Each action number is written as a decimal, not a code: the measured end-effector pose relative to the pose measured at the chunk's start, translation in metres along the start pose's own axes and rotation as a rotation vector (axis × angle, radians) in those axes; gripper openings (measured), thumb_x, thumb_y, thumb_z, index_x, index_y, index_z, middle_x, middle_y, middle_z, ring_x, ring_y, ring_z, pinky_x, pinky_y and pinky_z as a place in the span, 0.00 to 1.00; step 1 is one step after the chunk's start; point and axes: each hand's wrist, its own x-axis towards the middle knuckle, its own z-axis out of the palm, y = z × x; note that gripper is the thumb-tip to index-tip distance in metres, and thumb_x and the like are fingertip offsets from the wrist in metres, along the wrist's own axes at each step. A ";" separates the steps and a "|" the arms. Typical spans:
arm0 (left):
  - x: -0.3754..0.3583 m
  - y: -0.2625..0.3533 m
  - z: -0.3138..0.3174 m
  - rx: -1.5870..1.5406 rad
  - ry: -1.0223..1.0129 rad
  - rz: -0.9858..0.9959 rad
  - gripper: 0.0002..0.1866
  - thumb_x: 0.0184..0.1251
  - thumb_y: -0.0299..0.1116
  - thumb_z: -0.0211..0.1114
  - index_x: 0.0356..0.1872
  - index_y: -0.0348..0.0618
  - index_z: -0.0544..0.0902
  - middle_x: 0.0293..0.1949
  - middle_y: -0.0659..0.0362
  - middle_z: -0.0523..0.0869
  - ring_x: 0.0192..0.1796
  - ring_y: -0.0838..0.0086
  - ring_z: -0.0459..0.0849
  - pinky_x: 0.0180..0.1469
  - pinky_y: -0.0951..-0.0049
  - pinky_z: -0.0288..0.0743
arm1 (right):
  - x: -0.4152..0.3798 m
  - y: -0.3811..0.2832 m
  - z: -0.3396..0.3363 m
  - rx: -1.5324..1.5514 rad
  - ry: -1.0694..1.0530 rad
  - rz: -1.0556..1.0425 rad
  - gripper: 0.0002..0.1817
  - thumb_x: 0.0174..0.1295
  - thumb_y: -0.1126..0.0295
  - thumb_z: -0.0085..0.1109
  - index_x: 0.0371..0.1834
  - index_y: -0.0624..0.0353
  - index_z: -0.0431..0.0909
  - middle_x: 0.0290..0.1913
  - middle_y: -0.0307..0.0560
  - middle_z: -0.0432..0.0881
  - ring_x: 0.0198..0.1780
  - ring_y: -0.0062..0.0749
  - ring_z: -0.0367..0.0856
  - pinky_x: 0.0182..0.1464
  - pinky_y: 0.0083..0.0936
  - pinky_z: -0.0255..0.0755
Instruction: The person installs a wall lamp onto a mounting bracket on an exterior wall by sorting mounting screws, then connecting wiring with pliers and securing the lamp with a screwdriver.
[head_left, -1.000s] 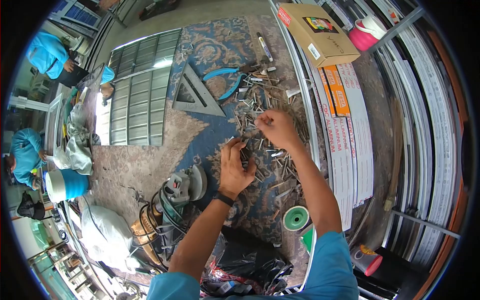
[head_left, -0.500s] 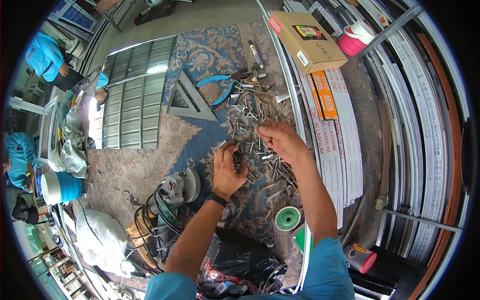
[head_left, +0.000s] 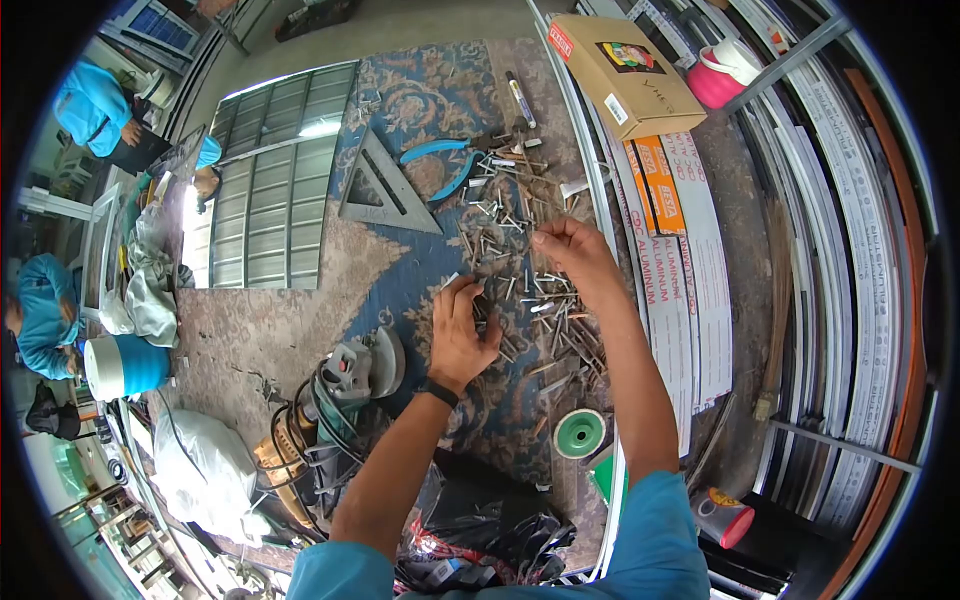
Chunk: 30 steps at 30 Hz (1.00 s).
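Loose screws (head_left: 493,208) and other small metal pieces lie scattered over a blue and brown patterned carpet (head_left: 400,262). My left hand (head_left: 464,335) rests on the carpet at the left of the scatter, its fingers curled round several screws that show partly at the fingertips and palm. Over the right part of the scatter is my right hand (head_left: 580,262), with thumb and index finger pinched together; what lies between them is too small to make out. Pliers with blue handles (head_left: 455,170) and a metal set square (head_left: 387,190) lie beyond my hands.
An angle grinder (head_left: 362,368) sits left of my left forearm, and a green disc (head_left: 579,433) lies near my right forearm. A cardboard box (head_left: 630,80) rests on the profiles at the right. A mirror-like panel (head_left: 270,180) and two people (head_left: 95,105) are at the left.
My right hand has moved slightly right and away from me, still pinched. My left hand stays almost in place, curled. The whole view has shifted a little.
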 end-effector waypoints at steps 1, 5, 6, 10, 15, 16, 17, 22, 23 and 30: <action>0.000 -0.001 0.000 -0.010 0.001 0.000 0.28 0.54 0.24 0.68 0.59 0.39 0.72 0.60 0.45 0.75 0.61 0.43 0.74 0.65 0.49 0.70 | 0.001 0.003 0.001 -0.074 -0.004 -0.027 0.08 0.66 0.70 0.70 0.42 0.61 0.83 0.33 0.34 0.82 0.32 0.13 0.73 0.35 0.15 0.67; 0.002 0.002 -0.003 -0.009 -0.013 -0.006 0.28 0.55 0.24 0.68 0.59 0.39 0.72 0.60 0.45 0.74 0.61 0.44 0.74 0.64 0.49 0.70 | 0.005 0.015 0.009 -0.308 0.007 -0.111 0.07 0.66 0.73 0.68 0.43 0.64 0.82 0.34 0.35 0.85 0.37 0.15 0.79 0.41 0.17 0.74; 0.002 0.003 -0.003 0.002 -0.020 -0.010 0.27 0.55 0.24 0.68 0.59 0.39 0.72 0.60 0.45 0.74 0.61 0.44 0.74 0.64 0.49 0.70 | 0.005 0.016 0.010 -0.375 0.011 -0.132 0.06 0.66 0.73 0.68 0.42 0.63 0.82 0.34 0.36 0.85 0.37 0.16 0.79 0.41 0.18 0.74; 0.001 0.000 -0.001 -0.011 -0.001 0.003 0.28 0.54 0.23 0.68 0.59 0.39 0.72 0.60 0.45 0.75 0.60 0.43 0.75 0.63 0.49 0.71 | 0.002 0.009 0.020 -0.670 0.042 -0.192 0.04 0.64 0.72 0.68 0.38 0.60 0.84 0.34 0.42 0.87 0.35 0.27 0.83 0.41 0.26 0.76; 0.001 -0.001 0.000 -0.011 -0.006 -0.002 0.28 0.54 0.24 0.68 0.59 0.39 0.72 0.60 0.45 0.75 0.60 0.44 0.75 0.62 0.49 0.72 | 0.021 0.017 0.032 -0.932 0.109 -0.473 0.04 0.62 0.69 0.68 0.35 0.58 0.85 0.35 0.47 0.87 0.38 0.45 0.84 0.44 0.38 0.77; 0.001 -0.002 0.000 -0.010 -0.001 0.006 0.28 0.54 0.24 0.68 0.59 0.39 0.72 0.60 0.45 0.75 0.60 0.44 0.75 0.62 0.49 0.72 | 0.025 0.018 0.037 -0.942 0.114 -0.477 0.05 0.62 0.69 0.68 0.35 0.58 0.86 0.35 0.47 0.87 0.40 0.46 0.84 0.45 0.40 0.77; 0.001 -0.002 0.000 -0.010 0.003 0.014 0.28 0.54 0.24 0.68 0.59 0.39 0.72 0.60 0.45 0.75 0.60 0.44 0.75 0.62 0.49 0.72 | 0.028 0.019 0.042 -0.952 0.120 -0.482 0.05 0.61 0.69 0.68 0.35 0.58 0.86 0.35 0.47 0.86 0.41 0.47 0.83 0.46 0.41 0.77; 0.002 -0.002 -0.002 -0.007 0.007 0.031 0.28 0.53 0.24 0.68 0.58 0.39 0.72 0.60 0.45 0.75 0.59 0.44 0.75 0.62 0.49 0.72 | 0.040 0.025 0.055 -1.169 0.050 -0.489 0.06 0.61 0.68 0.68 0.36 0.58 0.85 0.36 0.47 0.86 0.43 0.48 0.83 0.46 0.41 0.77; 0.002 -0.002 -0.002 -0.006 0.006 0.032 0.28 0.53 0.24 0.68 0.59 0.40 0.72 0.60 0.45 0.75 0.60 0.44 0.75 0.62 0.49 0.72 | 0.041 0.027 0.057 -1.188 0.040 -0.487 0.06 0.60 0.68 0.68 0.37 0.58 0.85 0.36 0.48 0.86 0.43 0.48 0.83 0.46 0.41 0.78; 0.001 -0.003 -0.001 -0.026 0.014 0.032 0.29 0.53 0.24 0.69 0.59 0.40 0.72 0.60 0.45 0.75 0.60 0.44 0.75 0.63 0.49 0.70 | 0.031 0.014 0.029 -0.650 0.120 -0.365 0.07 0.61 0.73 0.70 0.38 0.60 0.80 0.32 0.45 0.84 0.31 0.30 0.80 0.36 0.29 0.74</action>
